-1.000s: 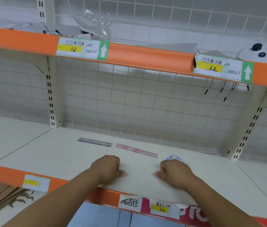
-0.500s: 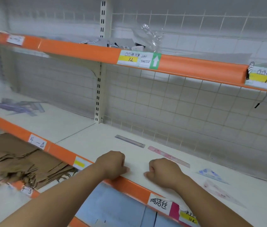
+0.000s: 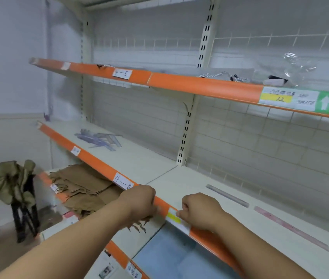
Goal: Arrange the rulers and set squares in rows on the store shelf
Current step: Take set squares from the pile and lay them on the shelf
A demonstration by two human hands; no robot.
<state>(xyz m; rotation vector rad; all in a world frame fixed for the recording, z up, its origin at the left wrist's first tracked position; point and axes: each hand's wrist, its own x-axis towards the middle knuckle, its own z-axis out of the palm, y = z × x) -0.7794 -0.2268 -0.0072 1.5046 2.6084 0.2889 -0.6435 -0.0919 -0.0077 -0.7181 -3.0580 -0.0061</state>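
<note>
- Both hands are hovering at the orange front edge of the cream metal store shelf [image 3: 159, 170]; the left hand [image 3: 139, 200] is curled into a loose fist just off the lip, and the right hand [image 3: 199, 210] is curled the same way over the yellow-and-white price label [image 3: 176, 218]. Neither fist is holding anything that I can see.
- A grey translucent plastic ruler [image 3: 227, 195] and a pink plastic ruler [image 3: 290, 228] are lying flat in one line on the right bay, end to end but apart.
- A loose heap of clear bluish plastic rulers and set squares [image 3: 99, 138] is sitting well to the left on the same shelf, unsorted.
- The step in hand looks like going back for more stock, the row being only begun.
- The next move is likely asking for a reach left to the heap, fingers opening to pinch one thin flat piece off the tangle without dragging the rest.
</note>
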